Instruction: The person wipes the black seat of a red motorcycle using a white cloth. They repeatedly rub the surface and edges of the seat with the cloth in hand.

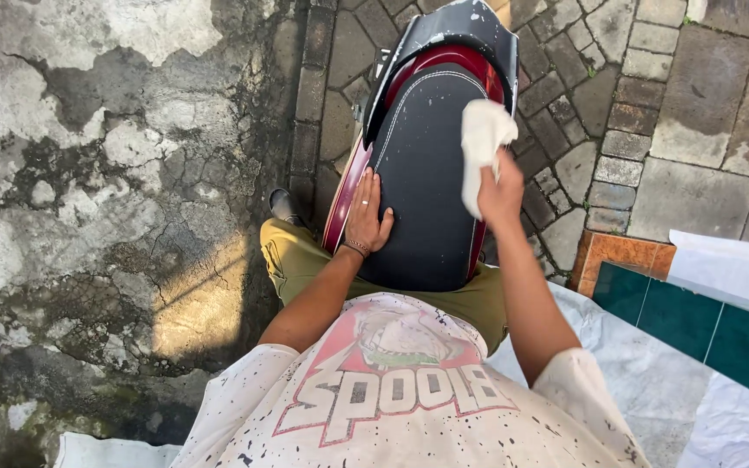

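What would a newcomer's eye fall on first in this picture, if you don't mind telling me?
Probably the black motorbike seat at centre, framed by dark red bodywork. The right hand holds a white cloth at the seat's right edge, while the left hand lies flat on its left side. Cracked, stained concrete fills the left.

No packages, labels, signs or screens anywhere in the frame.
The only printed matter is a red, white and grey graphic print (396, 381) on the front of the speckled white T-shirt (244, 416), at the lower centre of the frame; it is seen upside down, with block letters below a drawn figure.
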